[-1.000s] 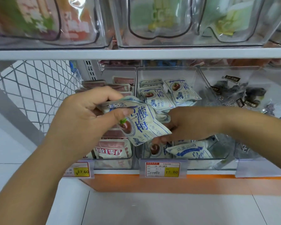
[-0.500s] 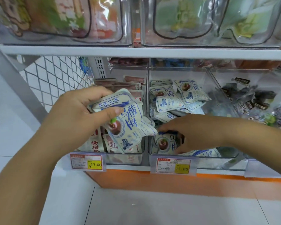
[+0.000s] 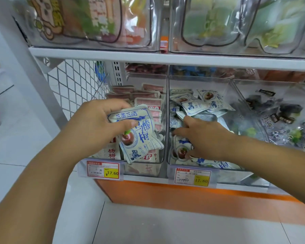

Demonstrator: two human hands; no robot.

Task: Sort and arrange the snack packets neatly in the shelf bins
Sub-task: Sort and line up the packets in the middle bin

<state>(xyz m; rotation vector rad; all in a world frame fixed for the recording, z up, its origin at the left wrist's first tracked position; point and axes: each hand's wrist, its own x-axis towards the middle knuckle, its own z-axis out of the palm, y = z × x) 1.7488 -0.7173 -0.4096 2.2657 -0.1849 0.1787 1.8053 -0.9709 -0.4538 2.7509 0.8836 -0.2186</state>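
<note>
Over left bin (image 3: 144, 169), left hand (image 3: 95, 127) grips packet (image 3: 141, 136) (long axis down-right); right hand (image 3: 206, 138) splayed.

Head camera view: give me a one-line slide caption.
Left hand grips blue-and-white packets while right hand reaches among matching packets in the middle bin.

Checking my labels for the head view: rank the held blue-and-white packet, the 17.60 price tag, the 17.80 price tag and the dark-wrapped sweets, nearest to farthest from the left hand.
1. Blue-and-white packet, gripped in the left hand.
2. 17.60 price tag, just below it.
3. 17.80 price tag, lower right.
4. Dark-wrapped sweets, far to the right.
</note>
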